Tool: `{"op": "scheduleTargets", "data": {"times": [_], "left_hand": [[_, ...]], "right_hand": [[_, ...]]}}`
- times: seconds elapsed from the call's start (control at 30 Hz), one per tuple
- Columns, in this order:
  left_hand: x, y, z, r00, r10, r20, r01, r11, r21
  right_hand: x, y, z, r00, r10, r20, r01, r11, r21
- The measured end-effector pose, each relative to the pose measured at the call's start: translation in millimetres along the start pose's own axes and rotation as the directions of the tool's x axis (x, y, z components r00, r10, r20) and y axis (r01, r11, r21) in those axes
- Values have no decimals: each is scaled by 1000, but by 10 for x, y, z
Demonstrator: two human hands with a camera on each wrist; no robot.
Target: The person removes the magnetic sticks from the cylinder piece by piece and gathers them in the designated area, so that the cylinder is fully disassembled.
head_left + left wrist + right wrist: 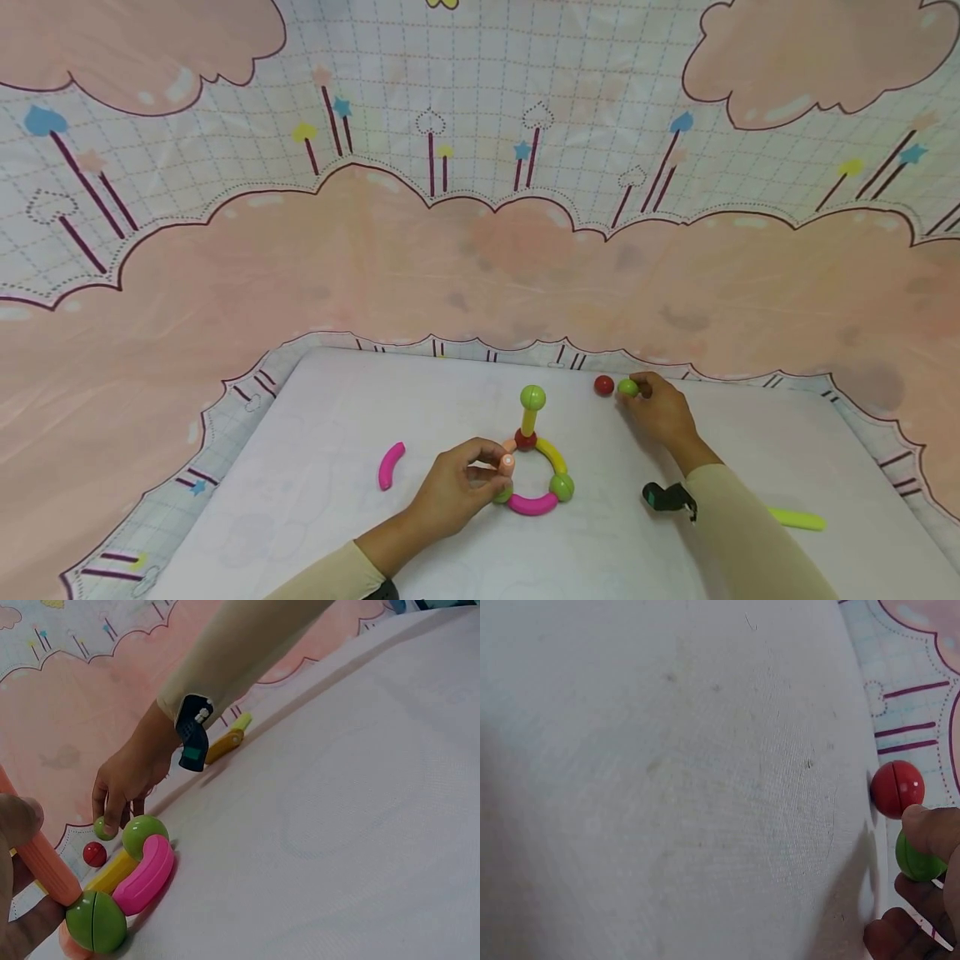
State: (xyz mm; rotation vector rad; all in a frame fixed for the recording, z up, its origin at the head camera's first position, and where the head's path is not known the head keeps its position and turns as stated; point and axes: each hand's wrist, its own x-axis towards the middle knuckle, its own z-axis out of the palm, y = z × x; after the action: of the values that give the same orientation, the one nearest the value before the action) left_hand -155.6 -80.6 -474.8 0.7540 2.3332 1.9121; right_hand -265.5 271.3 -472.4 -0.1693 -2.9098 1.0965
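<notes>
My left hand point(453, 487) pinches a peach rod point(51, 870) between thumb and fingers. The rod stands on a green ball point(97, 921) at the near left of a ring. A pink curved piece point(532, 505), another green ball point(562, 487), a yellow curved piece point(552, 455) and a red ball point(526, 439) form the rest of the ring, with a peach piece partly hidden behind my hand. From the red ball rises a yellow rod point(529, 421) topped by a green ball point(533, 397). At the table's far edge my right hand point(663, 417) pinches a loose green ball point(627, 387).
Beside the pinched ball lies a loose red ball point(603, 385). Left of the ring is a separate pink curved piece point(391, 465). A yellow-green stick point(798, 520) lies at the right, partly behind the right sleeve. Patterned cloth point(480, 275) hangs behind the white table point(315, 517).
</notes>
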Motion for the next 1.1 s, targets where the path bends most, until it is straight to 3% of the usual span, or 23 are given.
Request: {"op": "scheduleTargets", "data": {"times": [0.47,0.8,0.97,1.1], "left_hand": [[0,6,0,1000,-2,-2,2,1000,-14],[-3,7,-16,1000,-9,6,9,1000,5],[1,11,-55,1000,2,19,-2,1000,25],[21,10,-100,996,82,20,-83,995,58]], "right_hand": [[33,43,21,999,-45,10,45,996,-79],[13,49,41,1000,14,14,-13,999,-43],[-27,13,26,996,-20,-91,24,999,36],[-59,-71,3,971,-67,-231,93,990,103]]}}
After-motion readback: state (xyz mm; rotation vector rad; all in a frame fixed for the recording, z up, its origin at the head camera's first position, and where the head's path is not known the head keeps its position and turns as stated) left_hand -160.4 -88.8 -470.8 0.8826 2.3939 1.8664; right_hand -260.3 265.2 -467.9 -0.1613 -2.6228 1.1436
